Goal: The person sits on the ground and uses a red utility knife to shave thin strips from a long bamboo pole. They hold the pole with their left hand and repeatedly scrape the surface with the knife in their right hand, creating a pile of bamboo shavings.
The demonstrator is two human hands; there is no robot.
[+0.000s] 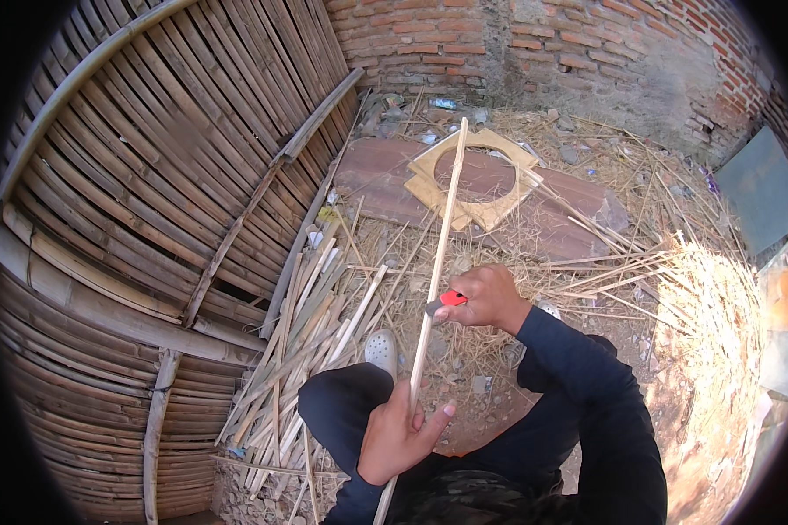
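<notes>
The left hand (pixel 400 446) curls its fingers around the lower part of a pale strip (pixel 446 219), thumb extended. The right hand (pixel 488 296), wrist bent inward, grips a red-and-grey tool (pixel 453 298) (any lettering is too small to read) against the strip's middle. The strip slants upward, away from the body.
</notes>
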